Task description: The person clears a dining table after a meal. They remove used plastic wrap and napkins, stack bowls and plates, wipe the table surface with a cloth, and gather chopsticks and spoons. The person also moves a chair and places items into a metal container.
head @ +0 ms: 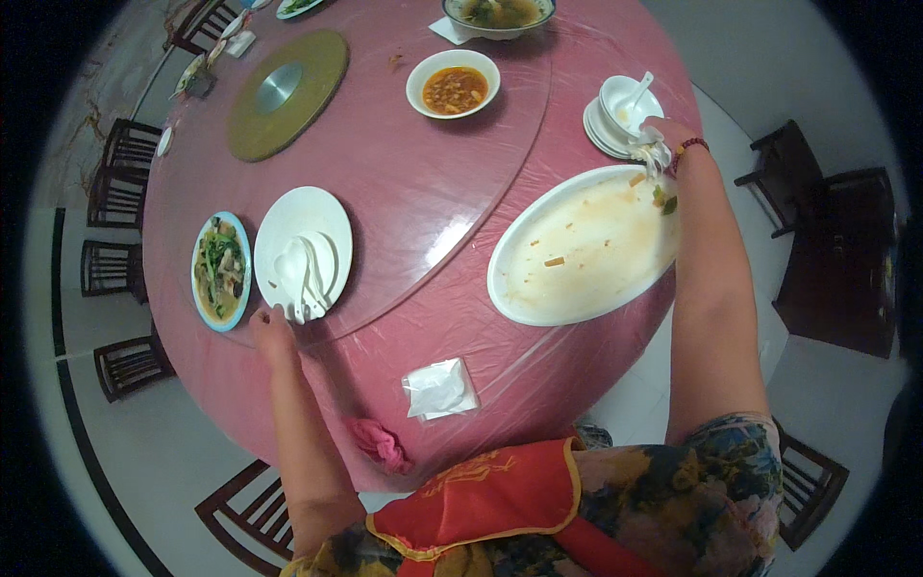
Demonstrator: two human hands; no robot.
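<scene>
My left hand [274,333] has its fingers at the near rim of a round white plate [324,205], seemingly pinching it. Several white spoons [306,278] and a small white dish lie on that plate. Across the table, my right hand [667,133] holds crumpled tissue [651,155] against the side of a white bowl [624,94] with a spoon in it. Small white plates [602,133] are stacked under the bowl. Below that hand lies a large oval white platter [584,245] with food scraps; my forearm covers part of its right edge.
A glass turntable [404,187] bears a plate of greens [220,270] and a bowl of reddish sauce [453,85]. A soup bowl [497,14] stands at the back. A tissue packet [440,389] and a pink cloth [378,446] lie near me. Dark wooden chairs [249,512] surround the table.
</scene>
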